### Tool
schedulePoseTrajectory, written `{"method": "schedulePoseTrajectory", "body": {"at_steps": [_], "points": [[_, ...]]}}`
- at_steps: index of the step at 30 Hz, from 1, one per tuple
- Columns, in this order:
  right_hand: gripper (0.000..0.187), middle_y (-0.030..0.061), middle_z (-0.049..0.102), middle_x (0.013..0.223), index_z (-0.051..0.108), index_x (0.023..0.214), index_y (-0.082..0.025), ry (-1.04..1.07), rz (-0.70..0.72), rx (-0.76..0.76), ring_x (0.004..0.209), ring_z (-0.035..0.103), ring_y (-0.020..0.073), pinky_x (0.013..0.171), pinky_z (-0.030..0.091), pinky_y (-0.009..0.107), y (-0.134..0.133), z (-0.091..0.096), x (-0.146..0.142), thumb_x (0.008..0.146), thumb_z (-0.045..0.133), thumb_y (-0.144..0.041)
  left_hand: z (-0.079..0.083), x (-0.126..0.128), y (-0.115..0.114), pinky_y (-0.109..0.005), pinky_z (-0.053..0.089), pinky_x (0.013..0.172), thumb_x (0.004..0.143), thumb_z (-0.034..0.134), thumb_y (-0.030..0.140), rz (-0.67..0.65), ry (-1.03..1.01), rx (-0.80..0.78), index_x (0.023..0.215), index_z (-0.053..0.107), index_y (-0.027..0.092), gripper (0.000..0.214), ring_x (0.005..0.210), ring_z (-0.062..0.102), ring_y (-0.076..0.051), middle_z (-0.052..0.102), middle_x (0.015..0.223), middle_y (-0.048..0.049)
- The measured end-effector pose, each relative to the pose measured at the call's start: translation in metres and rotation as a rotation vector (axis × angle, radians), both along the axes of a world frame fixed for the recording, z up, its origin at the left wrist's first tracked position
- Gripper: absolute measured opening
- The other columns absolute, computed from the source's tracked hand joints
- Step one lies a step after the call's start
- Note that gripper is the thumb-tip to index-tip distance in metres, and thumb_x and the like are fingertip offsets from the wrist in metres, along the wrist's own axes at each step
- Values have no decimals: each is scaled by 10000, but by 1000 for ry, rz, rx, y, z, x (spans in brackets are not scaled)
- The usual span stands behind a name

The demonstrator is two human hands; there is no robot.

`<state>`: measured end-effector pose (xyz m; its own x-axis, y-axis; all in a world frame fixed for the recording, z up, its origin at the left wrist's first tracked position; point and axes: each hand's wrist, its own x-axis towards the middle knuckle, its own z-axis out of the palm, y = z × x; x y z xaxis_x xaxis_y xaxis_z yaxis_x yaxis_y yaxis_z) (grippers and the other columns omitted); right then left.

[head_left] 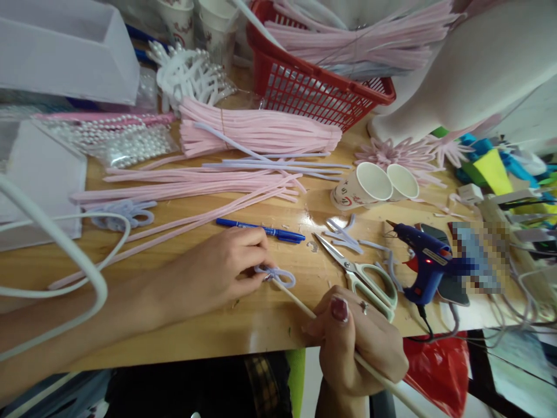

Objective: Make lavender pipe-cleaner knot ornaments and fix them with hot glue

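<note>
Left hand: thumb and fingertips pinched closed on the left end of a looped lilac stem. Right hand: fingers curled closed around a pale rod, its tip at the looped lilac stem. Stem position: near the front edge of the table, between the blue pen and that edge. Scissors lie just beyond the right hand.

The head camera looks forward, down onto the table.

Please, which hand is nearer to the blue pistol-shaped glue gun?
Right. The right hand is below and left of the glue gun in the picture; the left hand is farther left.
</note>
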<state>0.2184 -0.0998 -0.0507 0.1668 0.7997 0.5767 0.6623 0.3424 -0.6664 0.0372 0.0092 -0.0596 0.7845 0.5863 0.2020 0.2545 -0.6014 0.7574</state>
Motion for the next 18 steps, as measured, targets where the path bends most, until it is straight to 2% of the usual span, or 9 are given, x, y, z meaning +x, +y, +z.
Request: {"method": "schedulePoseTrajectory", "body": {"at_steps": [5,13,18], "points": [[469,-13,551,463,579,559,-203,-32,0,-53,394,492,111,405,336,279,2,2,-1,1017,492,-153,-3,-2,0,-283,469,755,930,600,80,-9,-1,-12,969,778,108,184,833,629,-172,659,902,-55],[542,-27,508,383,554,499,-208,137,-73,-67,326,457,102,379,340,283,4,-2,-1,1036,477,-205,-1,-2,0,-299,476,766,924,621,80,-2,12,-31,964,779,123,168,852,636,-185,673,917,-59],[548,-31,517,380,566,491,-212,144,-84,-62,323,463,98,376,348,276,4,-1,0,1035,491,-217,-2,-1,0,-300,478,766,926,619,78,3,12,-43,957,779,129,171,843,637,-181,673,913,-56]]}}
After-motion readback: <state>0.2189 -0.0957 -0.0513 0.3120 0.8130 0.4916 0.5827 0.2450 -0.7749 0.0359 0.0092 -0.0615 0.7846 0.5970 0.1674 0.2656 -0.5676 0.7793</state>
